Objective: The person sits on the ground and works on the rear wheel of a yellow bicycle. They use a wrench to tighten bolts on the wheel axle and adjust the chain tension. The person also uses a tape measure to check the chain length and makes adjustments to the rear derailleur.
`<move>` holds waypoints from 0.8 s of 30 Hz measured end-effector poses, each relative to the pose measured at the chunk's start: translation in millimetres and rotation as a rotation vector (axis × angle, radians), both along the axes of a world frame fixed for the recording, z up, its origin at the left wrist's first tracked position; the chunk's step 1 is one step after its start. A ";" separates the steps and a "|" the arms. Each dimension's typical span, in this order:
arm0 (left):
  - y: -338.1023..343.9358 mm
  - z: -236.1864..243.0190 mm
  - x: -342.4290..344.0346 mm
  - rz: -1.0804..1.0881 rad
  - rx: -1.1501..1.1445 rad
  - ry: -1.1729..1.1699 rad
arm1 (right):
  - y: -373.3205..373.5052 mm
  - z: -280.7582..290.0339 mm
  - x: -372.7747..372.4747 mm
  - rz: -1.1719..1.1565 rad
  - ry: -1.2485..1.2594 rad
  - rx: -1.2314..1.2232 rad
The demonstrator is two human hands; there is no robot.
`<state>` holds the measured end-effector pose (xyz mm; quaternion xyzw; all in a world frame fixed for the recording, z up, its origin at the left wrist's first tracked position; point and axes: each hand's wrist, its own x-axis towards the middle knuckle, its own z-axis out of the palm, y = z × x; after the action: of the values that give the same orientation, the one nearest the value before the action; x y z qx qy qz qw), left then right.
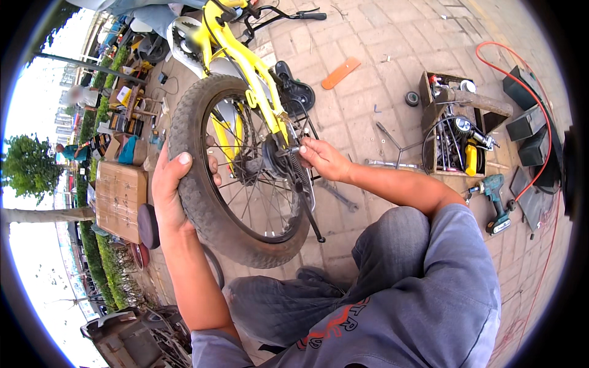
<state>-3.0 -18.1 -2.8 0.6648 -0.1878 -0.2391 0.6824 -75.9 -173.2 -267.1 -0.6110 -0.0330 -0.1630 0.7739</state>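
Note:
A yellow bicycle frame [254, 64] leans in front of me with its fat-tyred wheel [205, 205] towards me. My left hand [175, 184] grips the tyre on its left side, thumb on the tread and fingertips reaching round between the spokes. At the hub [273, 156], my right hand [325, 159] is closed, thumb and fingers pinched at the axle end beside the frame's dropout. What sits between those fingers is too small to make out. A coil spring and a black kickstand [316, 227] are just below that hand. A black saddle [296, 86] lies beyond the frame.
To the right stands a wooden toolbox [428, 101] full of tools. A three-armed wrench [397, 147], a spanner [386, 164] and a teal cordless drill [496, 195] lie on the paving. A red hose [548, 122] curves at far right; a cardboard box [121, 199] stands left.

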 end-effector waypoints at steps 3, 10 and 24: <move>-1.4 0.3 -1.0 -0.013 0.015 -0.013 | 0.2 0.3 0.7 -0.001 -0.024 0.006; -6.5 0.6 -2.6 0.007 -0.022 0.037 | 8.6 -9.4 -9.3 -0.051 -0.041 -0.009; 3.7 -2.4 -1.6 0.009 -0.011 -0.007 | -6.6 8.9 -3.4 -0.036 -0.044 -0.300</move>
<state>-4.6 -14.4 -5.2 0.6625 -0.1885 -0.2329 0.6866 -79.3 -179.8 -258.1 -0.7164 -0.0633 -0.1834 0.6702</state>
